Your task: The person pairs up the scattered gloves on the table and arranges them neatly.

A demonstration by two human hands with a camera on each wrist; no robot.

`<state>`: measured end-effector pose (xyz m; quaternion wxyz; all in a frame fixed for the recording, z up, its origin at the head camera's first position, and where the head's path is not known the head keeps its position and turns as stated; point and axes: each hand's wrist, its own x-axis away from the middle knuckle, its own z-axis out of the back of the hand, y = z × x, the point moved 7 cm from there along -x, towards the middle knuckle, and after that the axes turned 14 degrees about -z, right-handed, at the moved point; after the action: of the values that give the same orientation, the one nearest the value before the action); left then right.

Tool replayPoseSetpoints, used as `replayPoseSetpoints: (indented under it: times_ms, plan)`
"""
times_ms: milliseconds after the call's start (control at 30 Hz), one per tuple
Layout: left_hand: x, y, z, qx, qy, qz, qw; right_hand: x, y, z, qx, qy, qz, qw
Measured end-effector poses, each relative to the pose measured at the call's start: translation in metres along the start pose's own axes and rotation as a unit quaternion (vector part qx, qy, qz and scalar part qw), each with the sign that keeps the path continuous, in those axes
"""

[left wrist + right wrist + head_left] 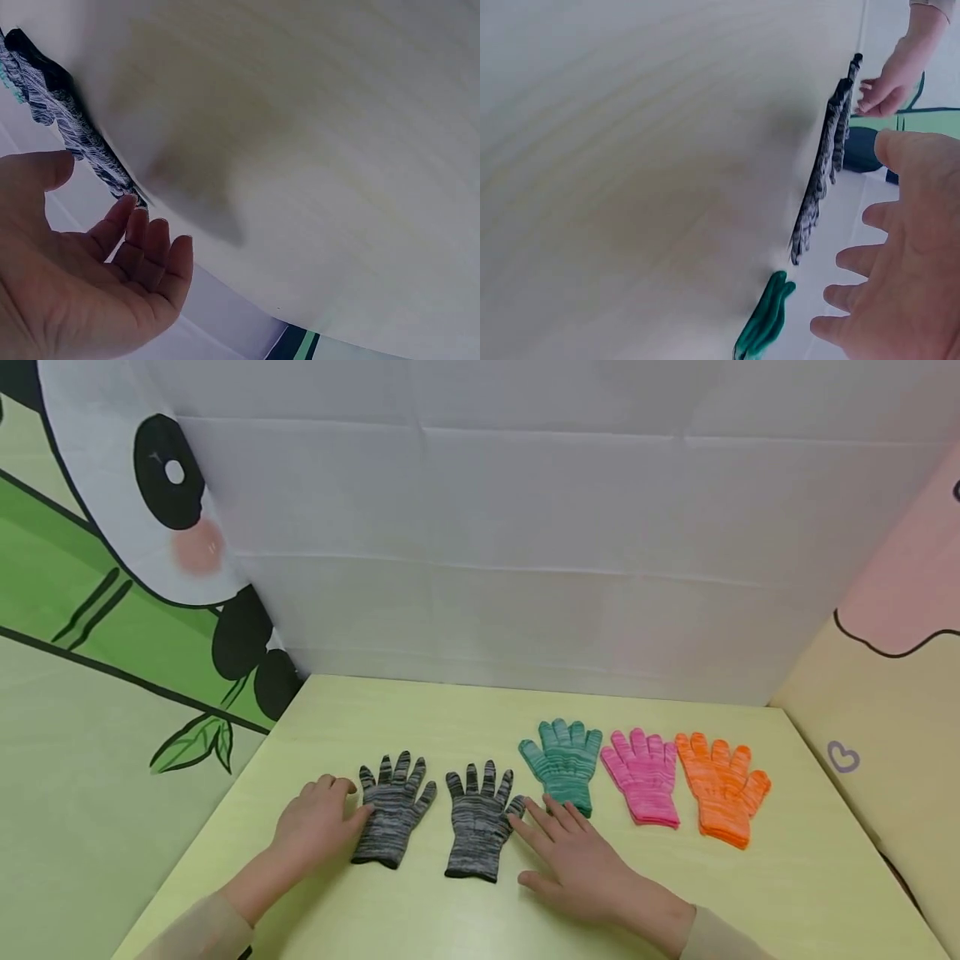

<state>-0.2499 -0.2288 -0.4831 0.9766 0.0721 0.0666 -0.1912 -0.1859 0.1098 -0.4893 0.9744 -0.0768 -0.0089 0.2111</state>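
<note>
Two black-and-grey striped knit gloves lie flat side by side on the table, fingers pointing away. My left hand (318, 822) hovers at the outer edge of the left grey glove (392, 814), its thumb tip overlapping that edge in the head view. In the left wrist view the left hand (105, 262) has loosely bent fingers with nothing between them. Beside the right grey glove (477, 827), my right hand (581, 864) is spread, its fingertips by the glove's thumb. The right wrist view shows the right hand (907, 247) with palm and fingers extended, holding nothing.
A green glove (566, 764), a pink glove (643, 781) and an orange glove (722, 789) lie in a row at the right on the pale yellow table (420, 702). A white sheet (510, 527) stands behind the table, with cartoon-patterned walls at both sides.
</note>
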Motion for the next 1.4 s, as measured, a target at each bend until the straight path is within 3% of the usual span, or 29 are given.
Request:
replayPoseSetpoints:
  times_ms: [233, 433, 633, 700, 800, 867, 933, 1067, 1167, 1267, 1333, 1400]
  plan:
    - [-0.005, -0.005, -0.009, 0.045, -0.048, 0.047, 0.9967, 0.018, 0.023, 0.020, 0.002, 0.043, -0.028, 0.999]
    - [-0.014, -0.001, -0.012, 0.099, -0.060, 0.050, 0.9920, 0.036, 0.041, 0.031, -0.007, 0.083, -0.059, 0.995]
    - [-0.017, 0.001, -0.015, 0.133, -0.071, 0.057, 0.9870, 0.044, 0.052, 0.030, -0.026, 0.080, -0.086, 0.993]
    - [-0.017, 0.000, -0.016, 0.161, -0.069, 0.064, 0.9824, 0.044, 0.054, 0.028, -0.030, 0.075, -0.094, 0.992]
    - [-0.018, -0.003, -0.016, 0.233, -0.049, 0.081, 0.9678, 0.044, 0.057, 0.026, -0.033, 0.068, -0.099, 0.992]
    - [-0.018, -0.006, -0.017, 0.302, -0.034, 0.095, 0.9478, 0.044, 0.057, 0.026, -0.032, 0.068, -0.099, 0.992]
    - [-0.018, -0.009, -0.020, 0.381, -0.025, 0.112, 0.9174, 0.044, 0.057, 0.026, -0.032, 0.070, -0.098, 0.992]
    - [-0.012, -0.013, -0.029, 0.528, -0.038, 0.166, 0.8323, 0.043, 0.056, 0.025, -0.034, 0.075, -0.093, 0.992]
    - [-0.007, -0.014, -0.033, 0.604, -0.049, 0.214, 0.7661, 0.042, 0.054, 0.025, -0.035, 0.078, -0.087, 0.993]
    - [-0.002, -0.014, -0.033, 0.653, -0.050, 0.244, 0.7150, 0.042, 0.053, 0.024, -0.033, 0.080, -0.084, 0.993]
    - [0.000, -0.013, -0.032, 0.680, -0.045, 0.254, 0.6865, 0.042, 0.053, 0.023, -0.033, 0.078, -0.084, 0.993]
    - [0.002, -0.013, -0.031, 0.702, -0.043, 0.255, 0.6638, 0.042, 0.052, 0.022, -0.033, 0.076, -0.084, 0.993]
